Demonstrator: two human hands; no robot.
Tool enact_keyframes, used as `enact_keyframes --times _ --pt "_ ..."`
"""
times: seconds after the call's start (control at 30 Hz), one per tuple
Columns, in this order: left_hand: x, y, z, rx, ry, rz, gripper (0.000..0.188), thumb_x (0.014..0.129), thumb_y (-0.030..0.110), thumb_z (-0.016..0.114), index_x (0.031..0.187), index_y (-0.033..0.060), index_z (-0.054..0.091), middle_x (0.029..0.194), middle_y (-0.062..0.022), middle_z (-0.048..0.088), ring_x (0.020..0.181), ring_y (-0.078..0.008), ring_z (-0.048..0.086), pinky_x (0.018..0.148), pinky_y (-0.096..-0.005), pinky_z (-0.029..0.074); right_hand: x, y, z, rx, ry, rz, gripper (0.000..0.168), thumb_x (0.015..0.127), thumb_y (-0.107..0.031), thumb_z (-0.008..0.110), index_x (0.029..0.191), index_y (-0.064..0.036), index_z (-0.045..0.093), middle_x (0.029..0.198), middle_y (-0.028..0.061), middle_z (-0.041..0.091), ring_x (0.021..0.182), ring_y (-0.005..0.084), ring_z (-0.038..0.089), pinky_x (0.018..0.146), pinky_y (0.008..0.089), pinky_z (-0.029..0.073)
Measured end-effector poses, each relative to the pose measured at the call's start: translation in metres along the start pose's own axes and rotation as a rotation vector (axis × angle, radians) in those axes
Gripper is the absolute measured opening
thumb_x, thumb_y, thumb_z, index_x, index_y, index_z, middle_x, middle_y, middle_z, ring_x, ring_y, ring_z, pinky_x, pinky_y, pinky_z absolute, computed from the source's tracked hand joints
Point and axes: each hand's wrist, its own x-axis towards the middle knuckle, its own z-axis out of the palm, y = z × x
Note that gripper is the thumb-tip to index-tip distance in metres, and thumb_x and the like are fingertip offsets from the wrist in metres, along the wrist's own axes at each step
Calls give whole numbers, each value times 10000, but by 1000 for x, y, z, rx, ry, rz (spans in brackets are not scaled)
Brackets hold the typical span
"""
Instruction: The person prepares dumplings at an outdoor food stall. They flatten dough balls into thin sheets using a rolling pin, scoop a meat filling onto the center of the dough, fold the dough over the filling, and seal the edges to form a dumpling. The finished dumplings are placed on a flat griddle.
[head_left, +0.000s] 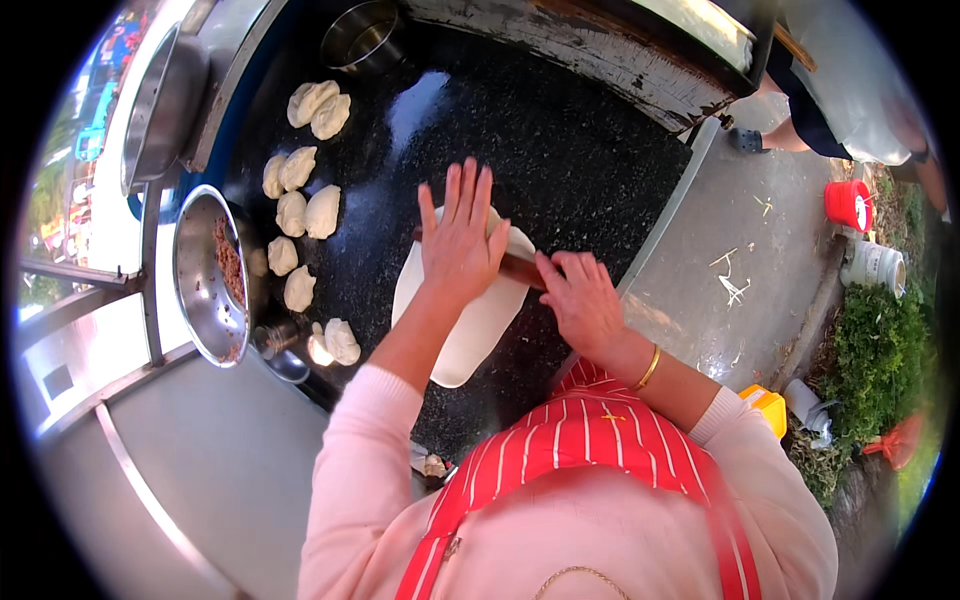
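Note:
A flat, elongated sheet of dough lies on the dark speckled countertop in front of me. Across it rests a dark wooden rolling pin, its middle hidden under my left hand. My left hand presses flat on the pin with fingers stretched forward and thumb out, not wrapped around it. At the pin's near right end, my right hand curls its fingers and thumb about the wood. Several dough lumps sit along the counter's left side, apart from the sheet.
A steel bowl with brownish crumbly filling stands at the left edge. Beyond are a steel pot, a large steel basin and a worn metal box-like unit. A person's leg and a red bucket appear right.

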Motion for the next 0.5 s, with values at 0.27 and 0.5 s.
enact_keyframes --times 0.27,0.5 --pt "118 -7 1 43 162 32 662 990 366 461 1571 92 298 1645 -110 264 1537 -309 180 1214 -590 12 73 21 -9 -96 15 48 496 867 -148 602 1331 13 532 1083 135 552 1053 296 525 895 393 446" --pt "63 -14 -40 -4 135 16 653 962 280 522 1535 29 334 1603 -192 313 1500 -409 231 1203 -612 84 32 5 14 44 106 -165 462 863 -182 637 1280 6 574 1030 124 555 976 297 549 821 401 470"
